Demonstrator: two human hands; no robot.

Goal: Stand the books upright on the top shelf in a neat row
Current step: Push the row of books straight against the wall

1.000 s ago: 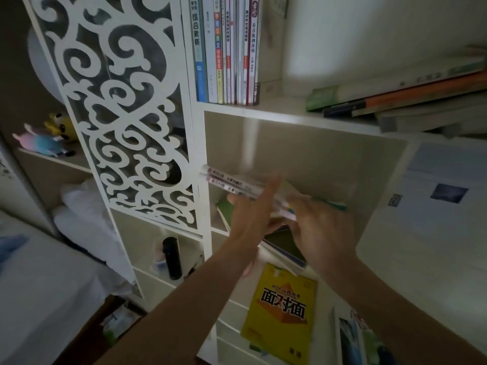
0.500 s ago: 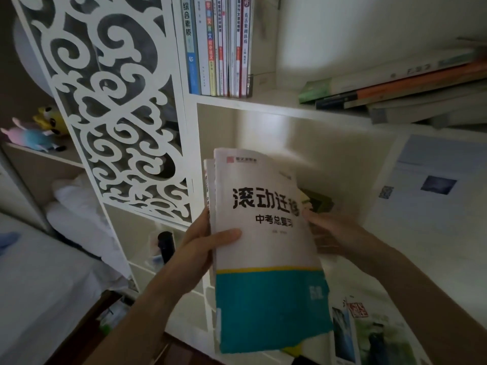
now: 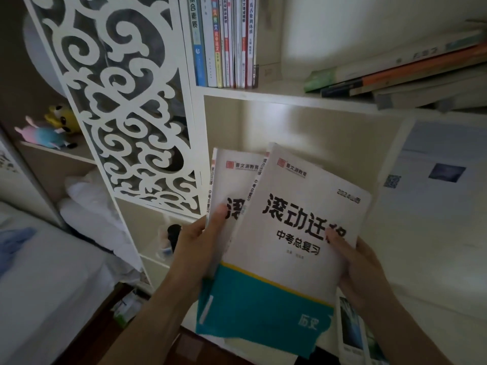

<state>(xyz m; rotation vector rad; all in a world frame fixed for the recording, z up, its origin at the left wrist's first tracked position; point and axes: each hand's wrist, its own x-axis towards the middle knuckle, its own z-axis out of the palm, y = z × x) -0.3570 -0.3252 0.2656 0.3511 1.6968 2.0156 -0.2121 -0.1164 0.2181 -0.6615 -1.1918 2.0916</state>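
Two white-and-teal workbooks are fanned apart in front of the shelf unit. My right hand (image 3: 358,272) grips the front workbook (image 3: 284,248) at its right edge, thumb on the cover. My left hand (image 3: 197,248) grips the rear workbook (image 3: 224,185) at its left edge, thumb on its cover. On the top shelf (image 3: 284,94) a row of upright books (image 3: 224,40) stands at the left end. A stack of flat books (image 3: 411,72) lies at the right end of that shelf.
A white scrollwork panel (image 3: 118,101) flanks the shelf on the left. Plush toys (image 3: 50,130) sit on a side shelf. A black bottle (image 3: 174,235) stands in a lower cubby. White bedding (image 3: 39,272) lies at the lower left. A printed sheet (image 3: 434,180) is at the right.
Both workbooks came out of the cubby and turned cover-up toward me. Since half a second ago they have fanned apart, and my right hand has taken the front one by its right edge.
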